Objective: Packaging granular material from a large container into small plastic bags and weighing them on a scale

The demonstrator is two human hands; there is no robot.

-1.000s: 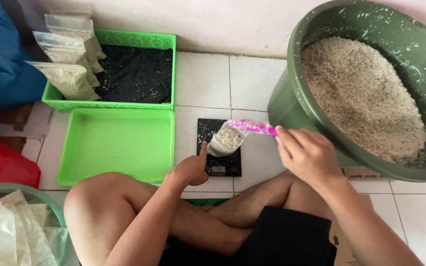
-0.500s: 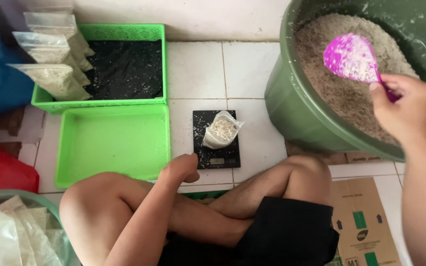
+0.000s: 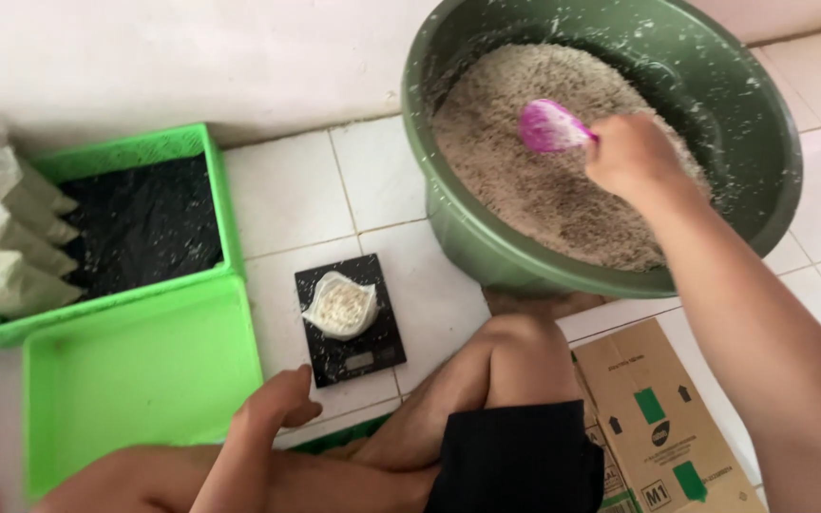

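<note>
My right hand [image 3: 631, 152] grips a pink scoop [image 3: 549, 126] and holds it down in the rice [image 3: 525, 180] that fills a big dark green basin [image 3: 448, 218]. A small open plastic bag [image 3: 339, 306] partly filled with rice stands on a black scale [image 3: 363, 356] on the white tiled floor. My left hand [image 3: 273, 410] rests loosely curled on my knee, just below and left of the scale, and holds nothing.
An empty bright green tray [image 3: 135, 370] lies left of the scale. Behind it a second green tray [image 3: 216, 190] with a black lining holds several filled bags [image 3: 7, 237] along its left side. A cardboard box [image 3: 662, 427] lies by my right leg.
My right hand swung the pink scoop from above the bag on the scale over to the basin and lowered it into the rice. My left hand let go of the bag and dropped back.
</note>
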